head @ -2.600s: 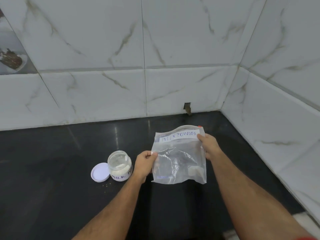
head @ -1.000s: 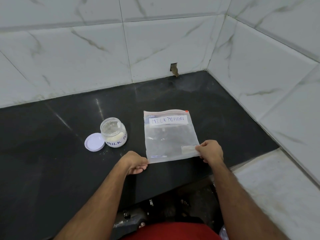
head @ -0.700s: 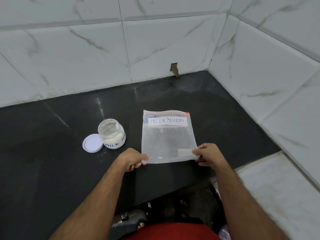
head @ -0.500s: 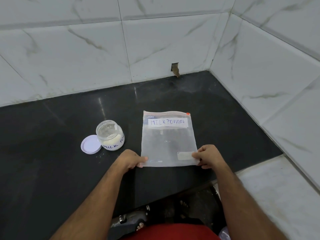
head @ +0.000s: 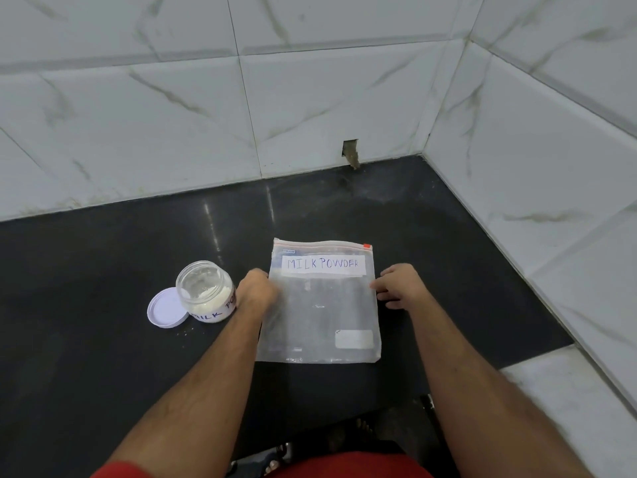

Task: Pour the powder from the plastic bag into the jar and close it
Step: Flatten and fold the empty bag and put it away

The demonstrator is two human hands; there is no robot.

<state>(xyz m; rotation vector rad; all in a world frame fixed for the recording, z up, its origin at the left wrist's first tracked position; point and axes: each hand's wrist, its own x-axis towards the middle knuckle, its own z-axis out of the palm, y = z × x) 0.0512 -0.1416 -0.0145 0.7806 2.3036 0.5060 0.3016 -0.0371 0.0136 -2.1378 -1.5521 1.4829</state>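
Plastic bag (head: pixel 322 305) labelled "MILK POWDER".

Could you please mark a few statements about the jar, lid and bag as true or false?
1. The bag lies flat on the counter. True.
2. The lid is on the jar. False: it lies on the counter, left of the jar.
3. The jar holds some white powder. True.
4. The bag's label reads SUGAR. False: it reads MILK POWDER.
5. The left hand is at the bag's left edge, the right hand at its right edge. True.
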